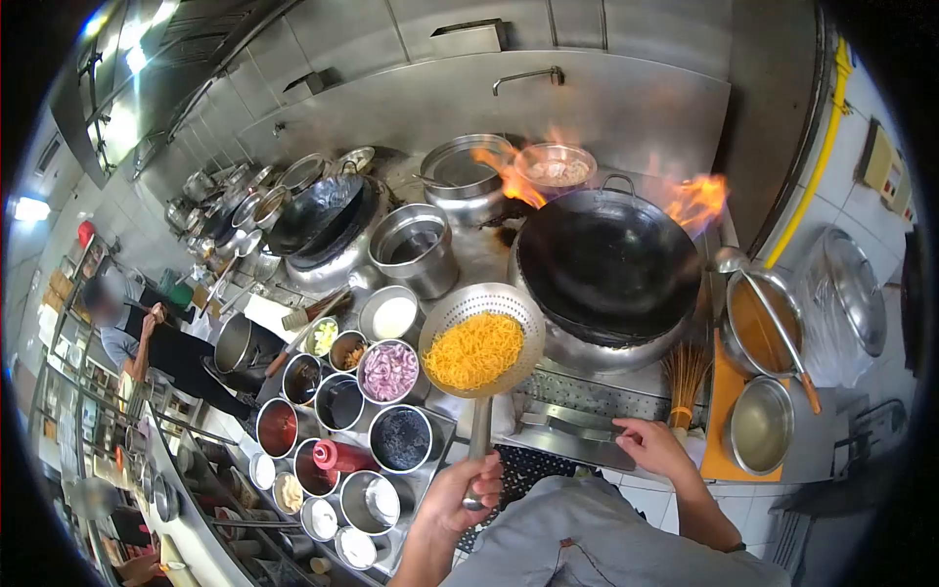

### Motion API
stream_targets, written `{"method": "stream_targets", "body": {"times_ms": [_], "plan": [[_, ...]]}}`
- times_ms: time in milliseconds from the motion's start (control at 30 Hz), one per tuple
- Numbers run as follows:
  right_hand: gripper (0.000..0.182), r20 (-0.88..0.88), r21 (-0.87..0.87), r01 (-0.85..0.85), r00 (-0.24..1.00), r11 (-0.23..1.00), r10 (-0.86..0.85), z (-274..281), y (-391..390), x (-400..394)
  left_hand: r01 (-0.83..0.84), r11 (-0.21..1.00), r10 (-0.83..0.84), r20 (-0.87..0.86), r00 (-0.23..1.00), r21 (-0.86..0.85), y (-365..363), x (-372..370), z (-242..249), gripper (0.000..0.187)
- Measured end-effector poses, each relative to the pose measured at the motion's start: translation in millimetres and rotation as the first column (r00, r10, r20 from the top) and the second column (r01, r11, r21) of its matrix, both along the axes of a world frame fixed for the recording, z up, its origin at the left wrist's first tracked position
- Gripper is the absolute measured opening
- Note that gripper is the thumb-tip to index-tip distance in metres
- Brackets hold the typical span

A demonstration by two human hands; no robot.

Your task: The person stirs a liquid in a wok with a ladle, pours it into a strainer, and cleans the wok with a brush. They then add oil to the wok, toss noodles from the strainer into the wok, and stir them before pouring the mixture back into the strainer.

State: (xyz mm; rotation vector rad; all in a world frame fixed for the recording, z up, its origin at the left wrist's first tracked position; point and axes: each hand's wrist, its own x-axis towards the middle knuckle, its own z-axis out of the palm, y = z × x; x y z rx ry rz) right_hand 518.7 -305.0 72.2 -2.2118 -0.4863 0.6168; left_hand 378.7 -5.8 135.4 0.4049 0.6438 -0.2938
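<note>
My left hand (469, 489) is wrapped round the handle of a perforated strainer ladle (533, 333), held level above the counter's front. Fine yellow shreds (476, 352), noodle-like, fill its bowl. To its right a black wok (606, 259) sits on a burner, flames showing at its rear left and right edges; its inside looks dark and bare. My right hand (653, 447) hovers by the stove's front edge, index finger stretched out and nothing seen in it. Nearest to it is a bamboo wok brush (685, 382) standing upright.
Pots of chopped red onion (389, 372), red sauce (278, 428) and dark liquids crowd the left side, with a red squeeze bottle (342, 456). At right stand a pot of brown liquid (763, 323) with a ladle (782, 338) across it and a steel bowl (760, 430). A person (147, 333) stands far left.
</note>
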Motion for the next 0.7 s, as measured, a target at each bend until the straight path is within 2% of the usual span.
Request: {"method": "stream_targets", "body": {"times_ms": [33,100,200,300,367,400,433,467,533,633,667,700], "plan": [[0.036,0.018,0.001,-0.007,1.0,1.0,0.007,-5,-2,-1,0.002,0.998,-0.002,-0.014,1.0,-0.06,3,2,-3,0.013],[0.036,0.044,0.007,-0.009,0.999,1.0,0.009,-9,-4,1,0.0,0.998,0.0,-0.003,1.0,-0.058,4,9,-8,0.013],[0.037,0.044,0.006,-0.03,0.999,1.0,0.03,-10,-7,1,-0.01,0.993,0.003,0.059,0.998,0.121,13,28,-12,0.011],[0.037,0.024,-0.003,-0.014,1.0,1.0,0.014,-10,-6,1,0.003,0.991,-0.014,0.081,0.997,0.135,43,65,-54,0.009],[0.038,0.043,-0.001,-0.062,0.997,0.998,0.062,-7,-7,3,0.01,0.982,-0.012,0.006,1.0,0.187,56,88,-67,0.008],[0.038,0.051,0.006,-0.008,0.999,1.0,0.007,-6,-9,3,0.033,0.985,-0.027,-0.036,0.999,0.168,65,97,-79,0.008],[0.038,0.095,0.015,-0.028,0.995,0.999,0.027,-5,-11,4,0.081,0.996,-0.081,-0.004,0.997,0.046,84,104,-101,0.007],[0.038,0.135,0.021,-0.05,0.99,0.999,0.047,-3,-15,3,0.085,0.996,-0.085,-0.028,0.996,0.023,90,106,-106,0.008],[0.038,0.125,0.014,0.025,0.992,1.0,-0.027,12,-21,2,0.132,0.991,-0.131,-0.052,0.99,0.012,106,113,-121,0.01],[0.037,0.127,0.019,0.088,0.988,0.996,-0.089,16,-36,2,0.152,0.988,-0.152,0.007,0.988,-0.009,114,119,-134,0.015],[0.037,0.15,0.038,0.1,0.983,0.994,-0.105,15,-41,1,0.12,0.952,-0.085,-0.131,0.988,0.283,105,119,-122,0.018],[0.037,0.15,0.036,0.108,0.982,0.993,-0.113,14,-46,0,0.112,0.826,0.025,-0.234,0.972,0.553,100,120,-117,0.021]]}}
